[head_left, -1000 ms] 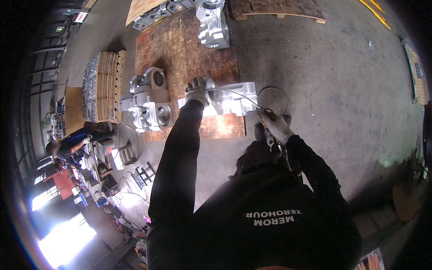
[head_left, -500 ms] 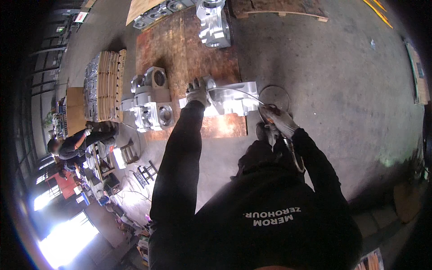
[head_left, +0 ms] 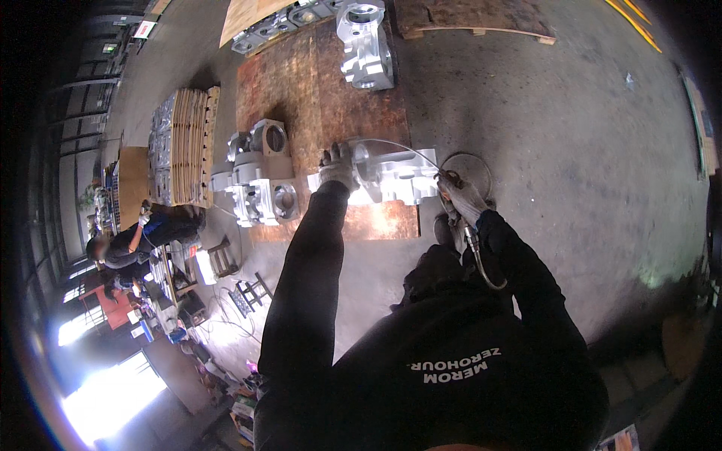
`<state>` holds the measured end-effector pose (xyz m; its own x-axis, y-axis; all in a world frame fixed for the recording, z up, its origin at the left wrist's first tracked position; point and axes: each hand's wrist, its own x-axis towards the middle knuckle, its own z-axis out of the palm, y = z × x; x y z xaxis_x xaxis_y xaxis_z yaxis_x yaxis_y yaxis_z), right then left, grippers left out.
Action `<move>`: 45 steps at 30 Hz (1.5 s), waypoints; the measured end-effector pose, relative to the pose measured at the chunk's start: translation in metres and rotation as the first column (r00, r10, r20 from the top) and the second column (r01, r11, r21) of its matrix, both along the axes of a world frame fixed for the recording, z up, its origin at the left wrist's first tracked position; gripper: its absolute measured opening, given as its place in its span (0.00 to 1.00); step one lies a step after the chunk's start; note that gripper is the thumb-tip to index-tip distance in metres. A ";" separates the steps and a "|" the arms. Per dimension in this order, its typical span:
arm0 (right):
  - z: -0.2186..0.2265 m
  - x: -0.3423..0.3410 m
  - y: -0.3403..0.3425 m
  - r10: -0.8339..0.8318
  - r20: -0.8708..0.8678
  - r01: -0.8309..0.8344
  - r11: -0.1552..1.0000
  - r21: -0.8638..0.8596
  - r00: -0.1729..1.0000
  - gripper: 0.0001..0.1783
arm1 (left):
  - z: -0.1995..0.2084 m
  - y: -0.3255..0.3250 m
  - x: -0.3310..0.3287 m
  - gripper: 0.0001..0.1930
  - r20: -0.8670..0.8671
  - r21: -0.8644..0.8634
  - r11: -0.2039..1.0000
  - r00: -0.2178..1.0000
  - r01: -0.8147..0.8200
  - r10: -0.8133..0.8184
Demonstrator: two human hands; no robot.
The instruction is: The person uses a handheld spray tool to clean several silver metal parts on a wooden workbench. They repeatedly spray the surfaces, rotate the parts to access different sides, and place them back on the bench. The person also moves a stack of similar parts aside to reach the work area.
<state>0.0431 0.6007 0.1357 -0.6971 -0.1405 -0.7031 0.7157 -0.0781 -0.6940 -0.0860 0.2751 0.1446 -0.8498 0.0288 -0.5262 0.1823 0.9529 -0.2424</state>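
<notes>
A silver metal casting (head_left: 406, 179) lies on the brown wooden board in front of me, bright with glare. My left hand (head_left: 338, 171), in a pale work glove, rests on its left part with the fingers stretched out. At the casting's right end, my gloved right hand (head_left: 463, 197) is closed round a hand-held air tool, largely hidden by the fingers. A metal hose fitting (head_left: 472, 239) hangs below that hand, and its hose curves back toward my body. A thin curved line (head_left: 402, 145) arches over the casting toward the right hand; I cannot tell whether it belongs to the tool.
More castings (head_left: 259, 177) stand left on the wooden board (head_left: 301, 98), with another casting (head_left: 366, 56) at its far edge. A looped hose (head_left: 489, 177) lies right. Farther left are stacked panels (head_left: 192, 146), a small stool (head_left: 252, 293) and a co-worker (head_left: 143, 237).
My right hand has come slightly closer to the casting's right end with the tool. My left hand stays on the casting. The whole view has shifted a little.
</notes>
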 end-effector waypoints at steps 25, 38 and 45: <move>-0.001 0.020 0.016 0.057 0.157 -0.067 0.996 0.060 0.986 0.28 | 0.011 0.006 0.004 0.68 0.040 -0.033 0.999 0.999 0.036 -0.035; -0.028 0.012 0.006 0.092 0.176 -0.085 0.995 -0.043 0.980 0.29 | 0.005 0.001 0.004 0.68 0.005 -0.017 0.999 1.000 0.028 -0.028; -0.002 0.019 0.013 0.091 0.161 -0.083 0.995 -0.055 0.983 0.27 | 0.022 0.016 0.004 0.69 0.085 -0.044 0.998 0.995 -0.040 0.044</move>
<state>0.0624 0.6141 0.1338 -0.5570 -0.2316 -0.7976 0.8247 -0.0405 -0.5642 -0.0823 0.2910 0.1662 -0.8012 -0.0295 -0.5977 0.1646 0.9494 -0.2674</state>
